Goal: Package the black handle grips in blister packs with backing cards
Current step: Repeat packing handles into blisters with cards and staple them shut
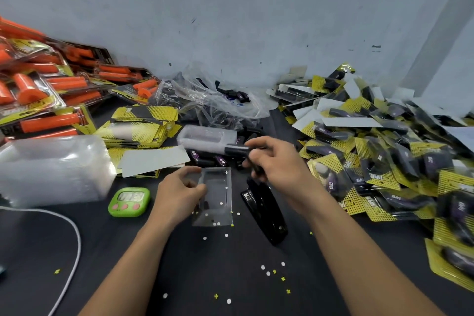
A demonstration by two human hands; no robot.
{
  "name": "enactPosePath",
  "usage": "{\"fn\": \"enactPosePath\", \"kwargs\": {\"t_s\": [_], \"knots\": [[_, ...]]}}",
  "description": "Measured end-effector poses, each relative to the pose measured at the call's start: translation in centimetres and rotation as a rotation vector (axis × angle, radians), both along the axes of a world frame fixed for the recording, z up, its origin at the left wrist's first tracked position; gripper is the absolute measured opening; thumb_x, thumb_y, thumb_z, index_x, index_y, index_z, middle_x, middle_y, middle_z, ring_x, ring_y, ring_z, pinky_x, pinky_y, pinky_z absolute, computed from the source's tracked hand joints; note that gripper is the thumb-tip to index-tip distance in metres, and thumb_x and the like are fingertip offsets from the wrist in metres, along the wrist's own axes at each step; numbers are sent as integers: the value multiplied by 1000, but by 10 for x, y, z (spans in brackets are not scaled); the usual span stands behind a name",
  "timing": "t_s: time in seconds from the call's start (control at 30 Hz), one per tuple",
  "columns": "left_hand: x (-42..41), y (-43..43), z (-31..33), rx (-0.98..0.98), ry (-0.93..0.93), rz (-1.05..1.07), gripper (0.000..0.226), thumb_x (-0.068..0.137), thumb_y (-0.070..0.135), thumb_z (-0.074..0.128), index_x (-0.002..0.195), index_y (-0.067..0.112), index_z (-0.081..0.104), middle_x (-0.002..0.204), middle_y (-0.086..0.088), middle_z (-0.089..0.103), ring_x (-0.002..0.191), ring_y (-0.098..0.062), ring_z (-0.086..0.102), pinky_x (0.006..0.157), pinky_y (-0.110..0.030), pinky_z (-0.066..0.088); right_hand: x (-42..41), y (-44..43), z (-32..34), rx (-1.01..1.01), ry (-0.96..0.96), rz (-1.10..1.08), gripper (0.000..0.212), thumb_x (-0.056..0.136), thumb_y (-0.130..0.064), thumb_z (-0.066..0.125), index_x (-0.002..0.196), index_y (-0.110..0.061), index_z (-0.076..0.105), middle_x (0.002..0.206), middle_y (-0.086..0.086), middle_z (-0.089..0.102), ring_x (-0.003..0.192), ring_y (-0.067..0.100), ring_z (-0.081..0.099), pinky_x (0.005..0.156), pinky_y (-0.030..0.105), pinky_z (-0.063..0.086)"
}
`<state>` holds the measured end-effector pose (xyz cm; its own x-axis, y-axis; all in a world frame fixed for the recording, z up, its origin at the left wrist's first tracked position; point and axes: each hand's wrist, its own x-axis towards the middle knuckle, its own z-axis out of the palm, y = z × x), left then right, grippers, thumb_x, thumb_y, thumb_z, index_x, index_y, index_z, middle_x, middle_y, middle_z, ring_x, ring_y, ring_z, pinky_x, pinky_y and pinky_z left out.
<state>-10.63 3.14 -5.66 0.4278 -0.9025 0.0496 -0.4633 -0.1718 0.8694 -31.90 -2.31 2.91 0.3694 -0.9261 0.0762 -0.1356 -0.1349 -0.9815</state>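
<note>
1. Forearms are reaching in from the bottom edge over the dark counter (pixel 179 277), where punched dots (pixel 268 273) are lying scattered.
2. The left hand (pixel 179 192) is pinching the left edge of a clear blister (pixel 216 195) between thumb and curled fingers. The blister is lying on the counter or just above it, and I cannot tell which. The hold is likely steadying it so it is not sliding during loading.
3. The right hand (pixel 277 161) is curling round a black grip (pixel 237 149), with one end poking out leftward. It is hovering above the blister's far end, seemingly lining the grip up with the cavity.
4. A black stapler (pixel 264 213) is lying just right of the blister, partly under the right hand. It is probably sitting there for fastening the card.
5. Yellow cards (pixel 143 120) are sitting stacked beyond the left hand, one showing its white back. Loose grips (pixel 205 159) are lying between them and the right hand, so both supplies are staying close to the work spot.
6. Finished packs (pixel 384 161) are piling up on the right, well apart from the blister. A green timer (pixel 129 201) is sitting just beside the left hand.
7. Judging by this, loading is under way, and carding and stapling are not yet done.
</note>
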Motion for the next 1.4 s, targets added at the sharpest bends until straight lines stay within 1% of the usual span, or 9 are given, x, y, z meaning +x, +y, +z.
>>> {"fn": "enactPosePath", "kwargs": {"t_s": [0.23,0.43,0.63,0.8,0.87,1.0,1.13,1.23,1.4], "knots": [[2,1,-2,-17,50,-28,39,85,19,72,123,27,70,70,10,76,56,-3,67,50,-13,45,43,-4,3,-214,606,245,20,82,-14,72,84,-32,81,55,-17,65,46,-3,51,45,10,37],[2,-5,-8,-23,37,73,48,83,19,71,129,33,65,72,6,74,71,-9,70,72,-36,59,75,-15,-11,-321,837,275,15,97,-23,61,101,-24,75,91,-3,68,78,11,59,64,22,41],[0,-10,-11,-64,56,121,57,82,12,65,133,37,59,67,3,71,69,-19,69,75,-42,59,65,-15,-19,-740,1220,278,25,98,-31,63,121,-29,73,118,-2,69,115,27,56,94,39,41],[0,-9,-10,-73,-43,52,55,87,12,62,135,40,59,74,8,68,76,-2,63,67,-16,48,77,-15,-20,-695,1170,343,30,97,-11,55,123,-21,67,112,7,69,110,29,61,81,37,46],[1,-8,-10,-81,-44,28,56,89,12,60,137,40,58,87,10,71,85,-6,64,74,-25,51,81,-16,-18,-693,1167,391,31,95,-8,53,124,-18,61,109,9,67,105,31,60,75,35,40],[-1,-10,-13,-76,-46,8,57,90,13,58,138,42,54,74,3,69,76,-18,66,72,-42,56,81,-14,-12,-774,1198,450,21,92,-8,58,95,-25,68,79,1,52,78,28,54,70,34,36],[4,-10,-15,-105,-4,-11,58,86,23,58,140,44,54,81,3,71,82,-16,66,71,-34,49,83,-9,-21,-771,1089,354,31,89,-3,57,109,-22,72,99,9,67,94,34,66,75,36,47],[2,-7,-14,-96,53,-33,64,83,30,64,143,47,51,83,8,69,83,-12,64,70,-30,43,82,-7,-29,-731,1034,270,32,89,0,58,114,-20,66,111,7,68,100,34,66,74,34,42],[-5,-5,-6,-32,-100,-58,82,64,47,62,144,51,42,81,9,63,89,-20,63,71,-33,41,87,2,-42,-909,1219,137,31,92,-15,61,122,-15,60,116,7,66,105,29,65,91,39,41]]}}
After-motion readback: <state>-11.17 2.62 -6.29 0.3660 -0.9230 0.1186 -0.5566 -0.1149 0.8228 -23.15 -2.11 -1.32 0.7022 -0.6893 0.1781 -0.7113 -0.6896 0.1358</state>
